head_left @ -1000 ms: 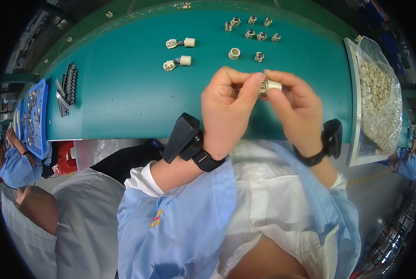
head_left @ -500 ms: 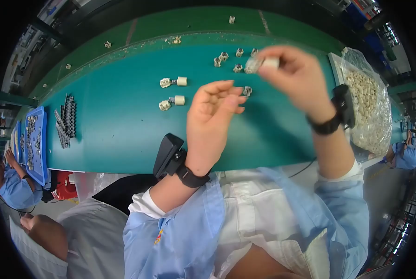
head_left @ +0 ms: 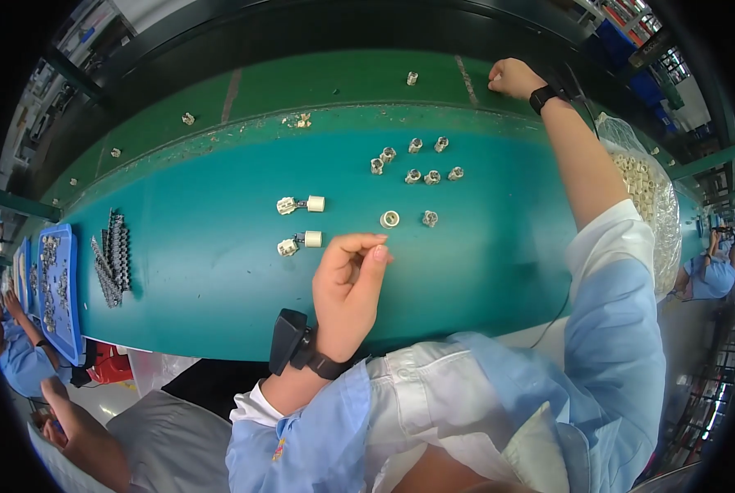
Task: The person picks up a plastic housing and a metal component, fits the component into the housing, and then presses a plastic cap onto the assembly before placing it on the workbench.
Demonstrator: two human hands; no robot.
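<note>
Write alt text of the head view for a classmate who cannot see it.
The right hand stretches far out over a green strip beyond a green table. The left hand is nearest a cream hollow cylinder; small parts lie beyond.

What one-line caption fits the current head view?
Right hand at the far green strip, left hand near a round cream piece on the table.

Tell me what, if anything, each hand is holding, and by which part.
The bare left hand holds nothing visible. Whether the bare right hand, over the long green strip, holds anything cannot be told.
</note>
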